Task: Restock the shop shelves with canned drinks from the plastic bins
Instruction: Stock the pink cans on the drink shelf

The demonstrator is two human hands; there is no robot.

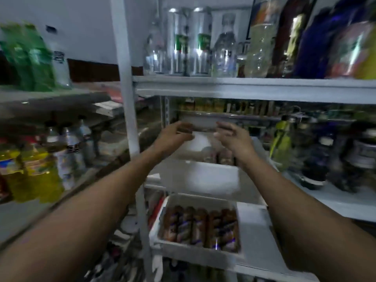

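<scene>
Though blur softens detail, left hand (175, 136) and right hand (232, 138) curl fingers over the upper bin's (211, 178) far rim, cans (223, 156) inside. Bottles (282, 143) crowd the shelf's right; a lower bin (183, 249) sits beneath.

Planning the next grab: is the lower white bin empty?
No, brown cans lie side by side in the lower white bin.

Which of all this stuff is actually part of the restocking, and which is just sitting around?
Part of the job: left hand, right hand, upper bin, lower bin, brown cans.
Just sitting there: green bottles, yellow bottles, clear bottles on the top shelf.
</scene>
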